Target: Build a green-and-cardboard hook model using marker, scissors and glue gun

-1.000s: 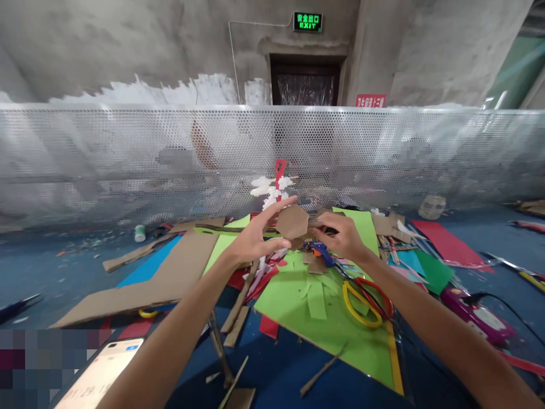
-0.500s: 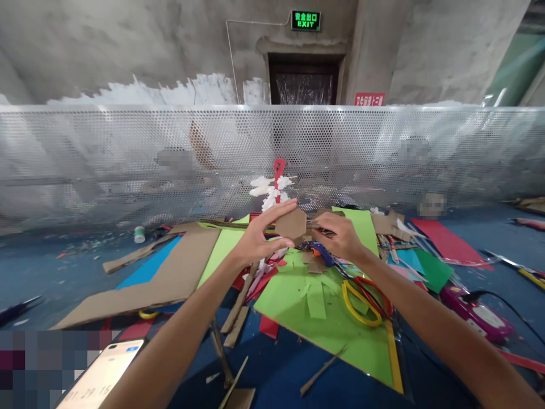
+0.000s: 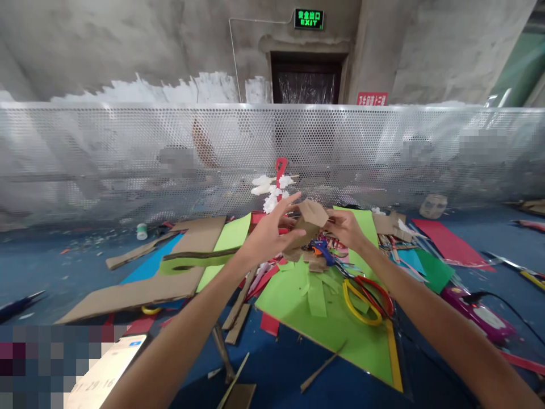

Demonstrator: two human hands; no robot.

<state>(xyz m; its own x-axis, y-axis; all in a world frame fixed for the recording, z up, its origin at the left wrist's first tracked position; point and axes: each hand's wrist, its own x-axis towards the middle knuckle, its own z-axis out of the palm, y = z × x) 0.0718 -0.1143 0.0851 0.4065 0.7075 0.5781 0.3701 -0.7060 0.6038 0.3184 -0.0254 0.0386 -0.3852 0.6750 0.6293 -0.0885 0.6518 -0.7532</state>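
Note:
A brown cardboard piece with a six-sided end (image 3: 315,212) is held up in front of me, tilted so that one long side shows. My left hand (image 3: 272,232) grips it from the left, thumb on the near side and fingers behind. On the right, the fingers of my right hand (image 3: 347,228) are closed at its edge; their tips are partly hidden. A long strip, green with a brown edge (image 3: 200,260), reaches left from behind my left wrist, so its other end is hidden. Below the piece lies a blue glue gun (image 3: 324,252) with an orange trigger.
Yellow-and-red-handled scissors (image 3: 361,304) lie on green card (image 3: 340,346). Behind stands a red stem with white blossoms (image 3: 272,201), near a perforated metal screen (image 3: 128,170). Cardboard (image 3: 128,295) and a lit phone (image 3: 108,369) are at left, a purple corded device (image 3: 477,312) at right.
The cardboard piece has turned from a flat six-sided face to a tilted view showing its side. The green strip has swung lower and left. My right hand has moved slightly right.

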